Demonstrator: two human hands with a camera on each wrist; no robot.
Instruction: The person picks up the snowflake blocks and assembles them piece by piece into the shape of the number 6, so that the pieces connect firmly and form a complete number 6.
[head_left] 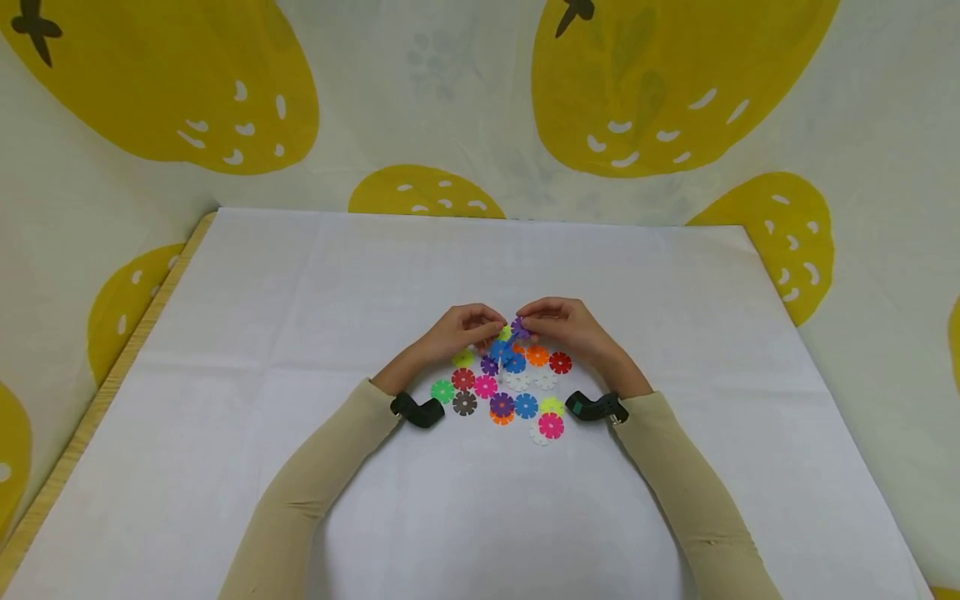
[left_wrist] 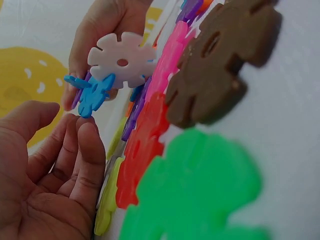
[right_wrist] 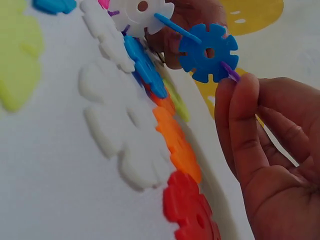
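- Right hand (head_left: 561,323): thumb and fingers pinched narrowly on a purple disc (head_left: 521,327), which slots into a blue disc (right_wrist: 197,55); a white disc (left_wrist: 111,59) hangs on the same linked piece.
- Left hand (head_left: 467,327): fingers loosely bent, thumb apart from them, just beside the linked piece (whether a fingertip touches it, I cannot tell).
- Both forearms reach forward and angle inward, hands raised above the counter (head_left: 300,300), fingertips facing each other.
- Below them lie loose discs, among them a pink disc (head_left: 485,386) and brown disc (head_left: 465,403).
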